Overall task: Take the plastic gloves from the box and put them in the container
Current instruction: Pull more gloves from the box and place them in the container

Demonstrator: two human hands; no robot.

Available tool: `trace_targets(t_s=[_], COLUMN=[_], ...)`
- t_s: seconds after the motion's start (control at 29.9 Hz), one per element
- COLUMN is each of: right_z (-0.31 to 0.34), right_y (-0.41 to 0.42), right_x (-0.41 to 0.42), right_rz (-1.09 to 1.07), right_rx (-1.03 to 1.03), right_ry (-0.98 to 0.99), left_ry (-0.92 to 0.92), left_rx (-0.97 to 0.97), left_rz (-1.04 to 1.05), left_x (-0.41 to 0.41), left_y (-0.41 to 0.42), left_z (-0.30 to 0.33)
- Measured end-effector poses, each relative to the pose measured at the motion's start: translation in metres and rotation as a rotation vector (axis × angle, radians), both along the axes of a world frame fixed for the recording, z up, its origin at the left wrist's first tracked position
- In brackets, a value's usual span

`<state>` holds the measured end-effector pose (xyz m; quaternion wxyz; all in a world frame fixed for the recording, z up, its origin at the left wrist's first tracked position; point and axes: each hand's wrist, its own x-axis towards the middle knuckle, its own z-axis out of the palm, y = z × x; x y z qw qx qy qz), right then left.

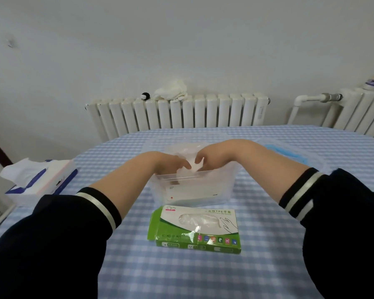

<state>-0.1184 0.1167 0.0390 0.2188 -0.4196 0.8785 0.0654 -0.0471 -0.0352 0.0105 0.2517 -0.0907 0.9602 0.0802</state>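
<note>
Clear plastic gloves (189, 167) are pinched between our left hand (170, 164) and right hand (209, 157) over the transparent container (194, 190); the green glove box (195, 229) looks partly emptied, more to move.

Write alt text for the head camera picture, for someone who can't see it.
Both hands, left hand and right hand, hold a crumpled plastic glove over a clear container on a blue checked table. A green glove box lies in front of it, a tissue pack to the left.
</note>
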Motion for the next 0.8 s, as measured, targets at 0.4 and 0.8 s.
trace_targets(t_s=[0.4, 0.8], right_z=[0.001, -0.081], right_y=[0.041, 0.063], right_x=[0.043, 0.077], right_rz=[-0.011, 0.073], right_rx=[-0.941, -0.476], right_ry=[0.223, -0.007], left_ry=[0.500, 1.242], left_rx=[-0.357, 0.085], left_rz=[0.024, -0.196], left_x=[0.037, 0.110], left_y=[0.027, 0.052], left_z=[0.040, -0.085])
